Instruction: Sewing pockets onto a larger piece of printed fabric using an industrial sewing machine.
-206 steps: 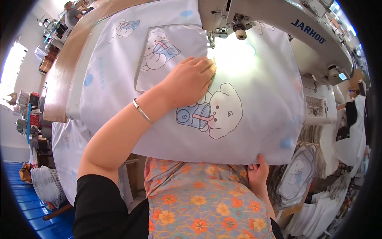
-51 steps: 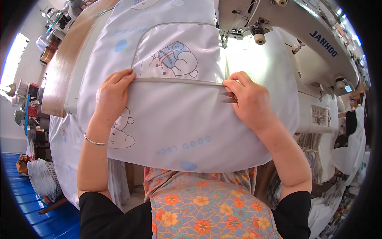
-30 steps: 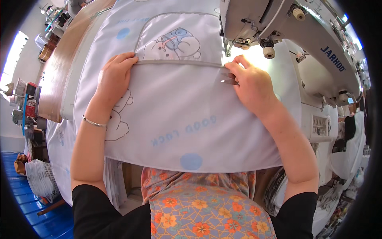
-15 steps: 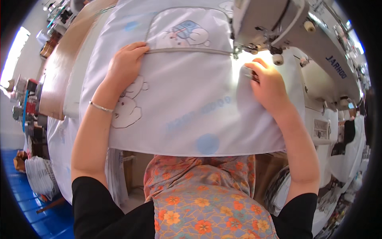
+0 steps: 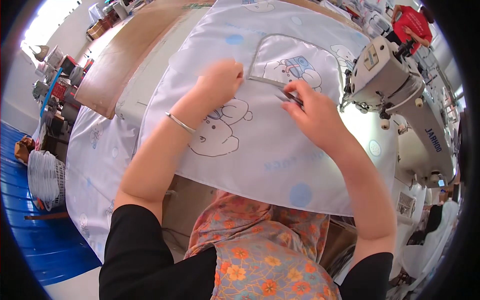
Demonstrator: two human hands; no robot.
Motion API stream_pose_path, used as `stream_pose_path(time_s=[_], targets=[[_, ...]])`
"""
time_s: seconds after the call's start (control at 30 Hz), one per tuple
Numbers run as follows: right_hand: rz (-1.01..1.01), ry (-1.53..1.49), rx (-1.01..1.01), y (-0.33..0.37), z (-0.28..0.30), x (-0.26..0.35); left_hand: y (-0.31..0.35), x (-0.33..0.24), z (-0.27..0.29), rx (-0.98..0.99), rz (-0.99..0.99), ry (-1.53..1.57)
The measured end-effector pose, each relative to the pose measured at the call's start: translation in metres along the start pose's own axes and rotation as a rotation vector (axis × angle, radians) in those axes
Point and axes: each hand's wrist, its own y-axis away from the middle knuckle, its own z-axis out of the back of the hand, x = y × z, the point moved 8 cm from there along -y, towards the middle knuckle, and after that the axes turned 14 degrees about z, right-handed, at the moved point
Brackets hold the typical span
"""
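Observation:
White fabric printed with cartoon bears and blue dots lies spread across the sewing table. On it is a patch pocket, rounded at the top and edged in grey trim. My left hand, slightly blurred, is curled closed just left of the pocket's lower left corner; whatever its fingers pinch cannot be made out. In my right hand are small dark thread snips, blades apart and pointing left, close to the pocket's lower grey edge. The sewing machine stands right of the pocket, its lamp lighting the cloth.
A brown wooden board borders the cloth on the left. More printed fabric hangs over the table's left side. A white basket stands beyond it on a blue floor. Far right, a person in a red shirt stands behind the machine.
The fabric and pocket have shifted and turned, and the pocket's lower edge is away from the needle area. My left hand has left that edge; my right hand has moved left with the snips.

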Motion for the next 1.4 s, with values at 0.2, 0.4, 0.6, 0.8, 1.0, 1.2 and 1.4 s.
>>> stream_pose_path(time_s=[0.2,0.4,0.6,0.8,1.0,1.2,1.4], targets=[[0.116,0.109,-0.088,-0.061,-0.041,-0.015,0.002,0.011,-0.001,-0.136,0.026,0.18],[0.129,0.123,-0.049,-0.071,-0.05,-0.022,0.001,0.007,0.0,-0.132,0.042,0.191],[0.019,-0.006,-0.086,0.053,0.017,-0.01,0.055,-0.016,0.026,-0.238,-0.167,0.315],[0.035,0.219,0.032,0.217,0.038,0.018,0.195,-0.123,-0.003,0.128,-0.729,0.206],[0.01,0.435,-0.122,0.236,0.056,-0.037,0.151,-0.149,-0.021,0.013,-0.61,0.003],[-0.027,0.342,-0.333,0.199,0.067,-0.044,0.001,-0.159,-0.093,-0.014,-0.377,-0.311],[-0.061,0.197,-0.266,0.191,0.058,-0.045,-0.06,-0.137,-0.084,-0.401,-0.232,0.019]])
